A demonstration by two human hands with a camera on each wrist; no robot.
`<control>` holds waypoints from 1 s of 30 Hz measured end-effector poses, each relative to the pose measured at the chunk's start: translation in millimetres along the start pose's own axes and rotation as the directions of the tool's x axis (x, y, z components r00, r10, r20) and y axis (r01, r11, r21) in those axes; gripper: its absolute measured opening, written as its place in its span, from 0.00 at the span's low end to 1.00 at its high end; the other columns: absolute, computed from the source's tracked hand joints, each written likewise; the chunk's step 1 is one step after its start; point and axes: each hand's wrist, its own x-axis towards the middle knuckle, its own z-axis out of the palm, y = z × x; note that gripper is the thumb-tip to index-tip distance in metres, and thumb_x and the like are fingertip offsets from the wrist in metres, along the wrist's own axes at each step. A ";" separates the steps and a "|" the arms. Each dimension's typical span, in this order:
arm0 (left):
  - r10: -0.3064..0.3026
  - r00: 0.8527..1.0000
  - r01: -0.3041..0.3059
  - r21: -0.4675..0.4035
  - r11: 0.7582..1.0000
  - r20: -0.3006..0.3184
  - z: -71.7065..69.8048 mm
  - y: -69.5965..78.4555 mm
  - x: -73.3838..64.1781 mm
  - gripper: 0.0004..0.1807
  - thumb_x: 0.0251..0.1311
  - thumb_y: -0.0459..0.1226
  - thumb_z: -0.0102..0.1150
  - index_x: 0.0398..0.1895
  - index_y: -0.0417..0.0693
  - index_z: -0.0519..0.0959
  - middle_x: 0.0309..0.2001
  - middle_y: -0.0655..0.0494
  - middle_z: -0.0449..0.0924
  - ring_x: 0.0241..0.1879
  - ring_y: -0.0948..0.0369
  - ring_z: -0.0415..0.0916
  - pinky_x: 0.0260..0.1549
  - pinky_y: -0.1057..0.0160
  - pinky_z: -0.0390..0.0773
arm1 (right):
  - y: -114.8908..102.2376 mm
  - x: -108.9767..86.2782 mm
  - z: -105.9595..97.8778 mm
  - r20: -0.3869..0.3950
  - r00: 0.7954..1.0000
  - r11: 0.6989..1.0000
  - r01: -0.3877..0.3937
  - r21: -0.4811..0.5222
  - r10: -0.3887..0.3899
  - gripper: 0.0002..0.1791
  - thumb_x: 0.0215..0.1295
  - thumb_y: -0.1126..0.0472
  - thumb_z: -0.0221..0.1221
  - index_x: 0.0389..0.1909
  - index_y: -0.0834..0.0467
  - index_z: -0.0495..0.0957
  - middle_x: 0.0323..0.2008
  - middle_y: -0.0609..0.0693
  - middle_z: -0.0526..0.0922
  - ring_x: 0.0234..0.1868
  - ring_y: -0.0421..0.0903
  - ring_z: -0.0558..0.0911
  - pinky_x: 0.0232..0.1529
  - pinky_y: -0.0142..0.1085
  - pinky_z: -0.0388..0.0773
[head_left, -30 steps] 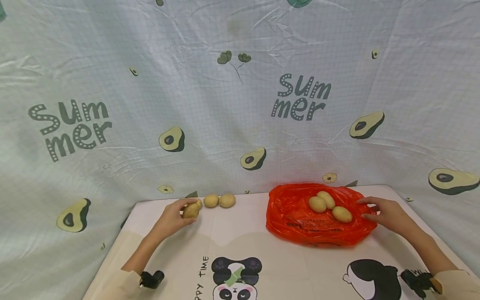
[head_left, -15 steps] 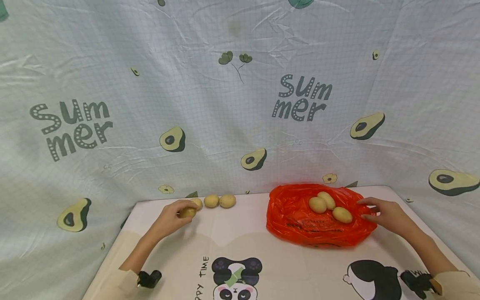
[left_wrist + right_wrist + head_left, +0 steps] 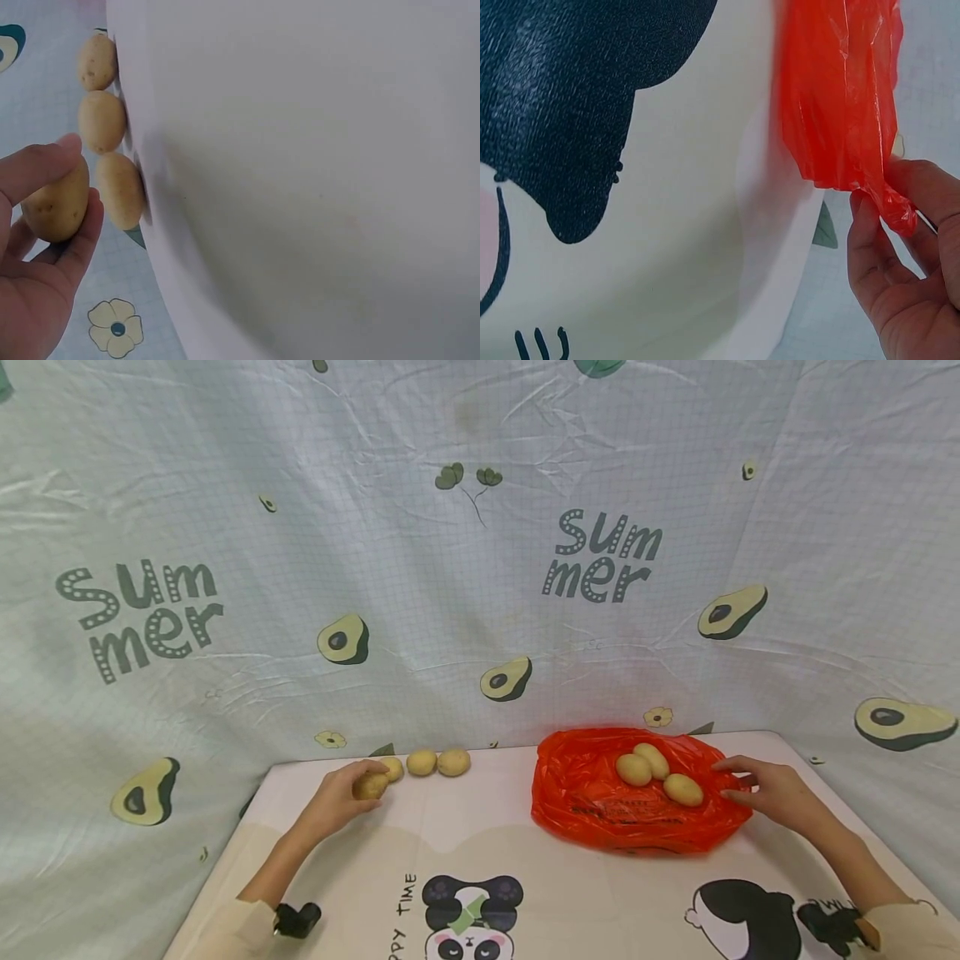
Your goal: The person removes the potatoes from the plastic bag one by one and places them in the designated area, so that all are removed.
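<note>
My left hand [image 3: 337,797] grips a potato [image 3: 60,204] between thumb and fingers at the table's back left. Beside it, several potatoes form a short row along the back edge: one [image 3: 120,190] closest to the hand, then a second [image 3: 422,763] and a third [image 3: 453,762]. At the back right lies a red plastic bag [image 3: 570,793], spread wide, with three potatoes [image 3: 683,790] showing on it. My right hand [image 3: 782,789] pinches the bag's bunched right end, as the right wrist view shows; some of its fingers are hidden behind the plastic.
A pale table cover [image 3: 570,893] carries a printed panda [image 3: 472,914] and a dark-haired cartoon figure [image 3: 742,914]. Behind the table hangs a light curtain [image 3: 420,577] with avocado prints, close to the back edge.
The left hand has shifted slightly left with its potato, leaving more of the row's nearest potato in sight. My right hand and the bag stay in place.
</note>
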 end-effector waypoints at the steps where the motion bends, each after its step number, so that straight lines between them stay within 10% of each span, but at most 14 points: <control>1: -0.006 1.000 0.006 0.006 1.000 0.000 0.3 -0.9 0.0 0.25 0.46 0.23 0.76 0.51 0.39 0.83 0.53 0.42 0.83 0.55 0.43 0.78 0.54 0.42 0.75 | 0.1 0.0 0.1 -0.003 1.000 1.000 0.003 -0.001 -0.003 0.22 0.57 0.66 0.72 0.53 0.64 0.80 0.50 0.71 0.81 0.43 0.65 0.84 0.35 0.47 0.86; 11: 0.041 0.999 -0.040 0.044 0.998 -0.030 3.1 -11.0 -0.7 0.25 0.41 0.21 0.78 0.47 0.43 0.86 0.46 0.47 0.76 0.44 0.51 0.75 0.42 0.54 0.78 | -2.6 0.6 -1.3 0.007 1.000 1.000 -0.016 0.010 0.016 0.22 0.58 0.66 0.71 0.54 0.64 0.80 0.52 0.72 0.81 0.44 0.65 0.83 0.35 0.46 0.86; 30: 0.023 1.000 -0.023 0.014 1.000 -0.002 3.2 -21.7 -4.0 0.28 0.45 0.19 0.74 0.54 0.35 0.81 0.53 0.39 0.81 0.50 0.43 0.80 0.45 0.46 0.82 | -1.8 1.7 0.8 0.021 1.000 1.000 -0.019 0.017 0.018 0.21 0.59 0.66 0.70 0.54 0.64 0.80 0.52 0.71 0.81 0.44 0.65 0.83 0.35 0.46 0.86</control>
